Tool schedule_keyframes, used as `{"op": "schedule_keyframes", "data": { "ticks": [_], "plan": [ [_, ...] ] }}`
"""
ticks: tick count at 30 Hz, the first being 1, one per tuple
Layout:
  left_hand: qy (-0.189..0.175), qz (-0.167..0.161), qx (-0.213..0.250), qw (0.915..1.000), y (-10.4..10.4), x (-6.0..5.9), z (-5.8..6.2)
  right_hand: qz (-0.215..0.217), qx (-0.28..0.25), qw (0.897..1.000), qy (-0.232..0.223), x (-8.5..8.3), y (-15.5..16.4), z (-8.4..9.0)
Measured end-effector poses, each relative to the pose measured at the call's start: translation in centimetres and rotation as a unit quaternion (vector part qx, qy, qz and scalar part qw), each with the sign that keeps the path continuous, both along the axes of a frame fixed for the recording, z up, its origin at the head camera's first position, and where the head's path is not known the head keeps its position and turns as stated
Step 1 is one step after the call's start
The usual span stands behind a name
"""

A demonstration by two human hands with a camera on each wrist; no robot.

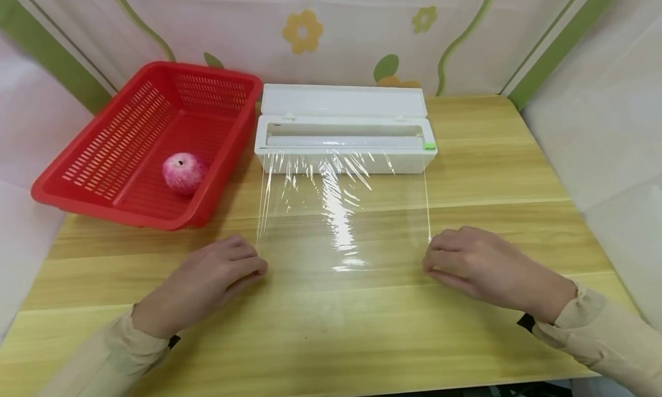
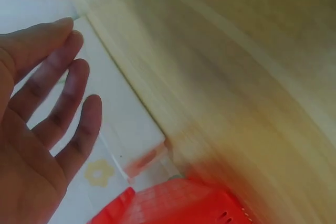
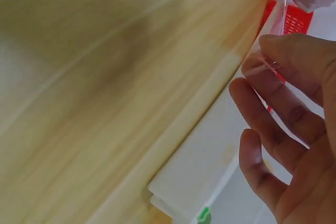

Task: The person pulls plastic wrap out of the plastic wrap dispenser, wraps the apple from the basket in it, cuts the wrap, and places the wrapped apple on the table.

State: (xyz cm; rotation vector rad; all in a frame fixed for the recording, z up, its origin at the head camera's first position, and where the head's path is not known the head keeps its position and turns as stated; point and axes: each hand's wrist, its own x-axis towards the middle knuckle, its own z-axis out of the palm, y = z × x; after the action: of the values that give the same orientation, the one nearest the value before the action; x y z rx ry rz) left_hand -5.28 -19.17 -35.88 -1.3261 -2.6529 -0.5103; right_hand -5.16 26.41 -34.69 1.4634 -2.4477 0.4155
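A sheet of clear cling film (image 1: pixel 338 224) stretches from a white dispenser box (image 1: pixel 346 161) toward the front of the table. My left hand (image 1: pixel 207 282) pinches the film's near left corner between thumb and index finger; the left wrist view shows that hand (image 2: pixel 47 93) with its other fingers loosely bent. At the near right corner my right hand (image 1: pixel 486 268) pinches the film in the same way, and in the right wrist view this hand (image 3: pixel 294 114) has thumb and index finger together. The box's lid (image 1: pixel 343 101) stands open, with the film roll (image 1: pixel 343 143) lying inside.
A red plastic basket (image 1: pixel 227 184) stands at the back left, holding a round pink-and-white fruit (image 1: pixel 184 173). On the box's right end sits a small green piece (image 1: pixel 429 146). Behind the wooden table (image 1: pixel 331 339) hangs a flower-patterned cloth (image 1: pixel 351 35).
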Motion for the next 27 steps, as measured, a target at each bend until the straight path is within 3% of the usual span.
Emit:
{"op": "schedule_keyframes", "data": {
  "ticks": [8,15,27],
  "plan": [
    [0.001,0.022,-0.05,0.9985,0.5,-0.4,-0.4,-0.029,0.059,0.998,-0.009,-0.1,-0.5,-1.3],
    [-0.005,0.03,-0.071,0.9971,0.8,-0.7,-1.1,-0.021,0.098,0.995,0.014,-0.3,-0.5,-2.2],
    [-0.012,0.026,-0.089,0.9956,1.1,-1.1,-1.7,-0.047,0.095,0.994,-0.001,-0.4,-0.5,-2.9]
  ]
}}
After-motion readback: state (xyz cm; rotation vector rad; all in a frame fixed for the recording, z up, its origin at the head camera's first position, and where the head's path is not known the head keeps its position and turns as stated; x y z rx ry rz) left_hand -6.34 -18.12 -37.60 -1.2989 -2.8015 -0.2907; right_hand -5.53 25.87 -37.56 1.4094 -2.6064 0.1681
